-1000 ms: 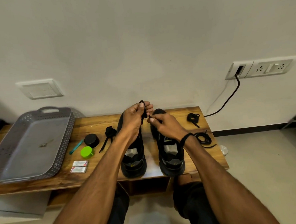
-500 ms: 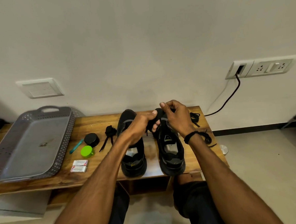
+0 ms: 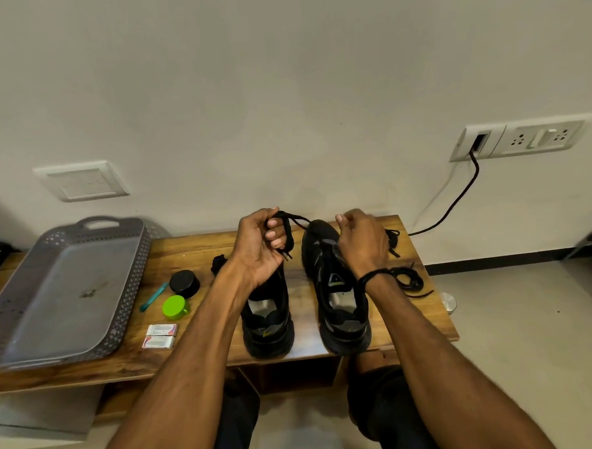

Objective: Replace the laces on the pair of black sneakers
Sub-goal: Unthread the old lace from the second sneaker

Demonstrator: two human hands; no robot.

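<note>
Two black sneakers stand side by side on the wooden bench [image 3: 193,253], heels toward me: the left sneaker [image 3: 267,323] and the right sneaker [image 3: 340,311]. My left hand [image 3: 259,246] is raised over the left sneaker's toe, closed on a black lace [image 3: 290,231] that loops over its fingers, one tip hanging down. The lace runs right toward my right hand [image 3: 362,241], which hovers over the right sneaker's front with fingers pinched; its fingertips are hidden. Loose black laces lie to the right [image 3: 409,280] and behind my right hand [image 3: 393,238]. Another black lace bundle [image 3: 217,262] lies left of my left wrist.
A grey perforated tray [image 3: 130,288] fills the bench's left part. Beside it lie a black round tin [image 3: 184,283], a green cap [image 3: 174,308], a teal stick [image 3: 154,296] and two small white packets [image 3: 160,336]. A black cable [image 3: 458,198] hangs from the wall socket.
My hands were close together over the right sneaker's toe; they have moved apart. The left hand rose to the left with the lace looped on it, and the lace is stretched between them.
</note>
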